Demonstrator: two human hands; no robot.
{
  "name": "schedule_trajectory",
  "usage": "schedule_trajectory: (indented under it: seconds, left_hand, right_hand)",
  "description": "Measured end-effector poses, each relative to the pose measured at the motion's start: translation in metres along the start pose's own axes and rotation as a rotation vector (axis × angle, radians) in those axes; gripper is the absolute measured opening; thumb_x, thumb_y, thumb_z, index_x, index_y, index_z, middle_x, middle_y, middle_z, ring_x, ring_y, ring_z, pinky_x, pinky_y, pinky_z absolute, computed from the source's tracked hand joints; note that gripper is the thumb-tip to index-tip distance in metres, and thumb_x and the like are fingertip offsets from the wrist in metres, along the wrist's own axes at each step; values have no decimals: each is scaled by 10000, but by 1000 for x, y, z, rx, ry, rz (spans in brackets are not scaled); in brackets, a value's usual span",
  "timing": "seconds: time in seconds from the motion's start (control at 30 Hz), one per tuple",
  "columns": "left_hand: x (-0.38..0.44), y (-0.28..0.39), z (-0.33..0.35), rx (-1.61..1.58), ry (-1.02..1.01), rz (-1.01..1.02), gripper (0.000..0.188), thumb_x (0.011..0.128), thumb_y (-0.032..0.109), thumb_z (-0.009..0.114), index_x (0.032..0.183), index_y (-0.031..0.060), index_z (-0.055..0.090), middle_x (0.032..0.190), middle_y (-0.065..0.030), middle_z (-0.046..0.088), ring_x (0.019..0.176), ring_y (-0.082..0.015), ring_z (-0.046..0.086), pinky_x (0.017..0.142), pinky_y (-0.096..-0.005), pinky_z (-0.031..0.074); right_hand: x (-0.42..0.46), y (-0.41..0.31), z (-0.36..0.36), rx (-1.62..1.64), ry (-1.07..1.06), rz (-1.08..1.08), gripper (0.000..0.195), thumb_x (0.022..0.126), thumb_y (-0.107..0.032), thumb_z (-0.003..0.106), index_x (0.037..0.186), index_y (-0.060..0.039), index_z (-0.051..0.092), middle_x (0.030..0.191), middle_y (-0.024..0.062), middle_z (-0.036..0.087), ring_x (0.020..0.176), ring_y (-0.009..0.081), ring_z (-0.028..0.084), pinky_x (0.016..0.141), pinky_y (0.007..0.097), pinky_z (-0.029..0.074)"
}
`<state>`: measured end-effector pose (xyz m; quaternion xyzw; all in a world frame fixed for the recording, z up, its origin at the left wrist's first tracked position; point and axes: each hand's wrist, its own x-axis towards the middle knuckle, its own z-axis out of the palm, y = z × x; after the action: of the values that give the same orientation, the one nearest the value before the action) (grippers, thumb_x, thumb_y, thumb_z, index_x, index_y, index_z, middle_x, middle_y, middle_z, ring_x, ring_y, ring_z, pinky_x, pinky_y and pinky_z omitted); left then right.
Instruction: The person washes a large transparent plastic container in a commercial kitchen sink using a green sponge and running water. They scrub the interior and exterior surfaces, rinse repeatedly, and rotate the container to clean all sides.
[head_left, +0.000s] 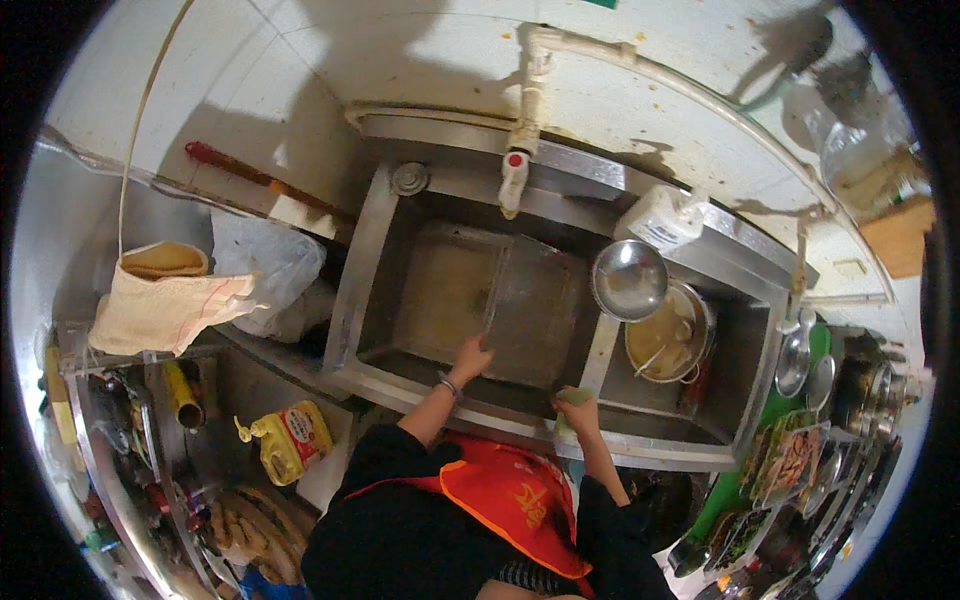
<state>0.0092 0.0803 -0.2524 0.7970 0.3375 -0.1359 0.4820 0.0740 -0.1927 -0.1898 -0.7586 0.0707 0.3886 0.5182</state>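
Note:
My left hand reaches over the front of a large stainless steel sink basin, near the edge of a clear rectangular tray or sheet lying in it. Whether its fingers touch the tray cannot be told. At the front rim, my right hand grips a greenish cloth or scouring pad. Above the basin hangs a tap with a red mark. In the smaller basin on the right stands a metal pot of cloudy liquid with a utensil in it. A metal bowl rests by the divider.
A white plastic jug stands behind the bowl. Ladles and trays of food are at the right. On the left are a hanging cloth, a plastic bag and a yellow oil jug.

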Motion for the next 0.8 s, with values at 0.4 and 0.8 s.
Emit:
schedule_trajectory:
  seconds: [0.4,0.8]
  left_hand:
    - [47,-21,-75,-80,267,-307,252,734,154,535,885,-29,619,856,-190,635,811,-284,622,691,-368,476]
    - [-40,182,-36,-631,-50,387,350,882,195,528,1174,10,475,1031,-90,594,944,-202,580,850,-321,456]
  right_hand:
    - [5,-30,19,-100,75,16,267,761,-207,672,852,40,627,787,102,642,732,194,609,654,323,475]
    - [17,-146,37,-53,163,-611,281,877,-150,479,1100,21,496,1047,164,554,967,280,543,850,335,416]
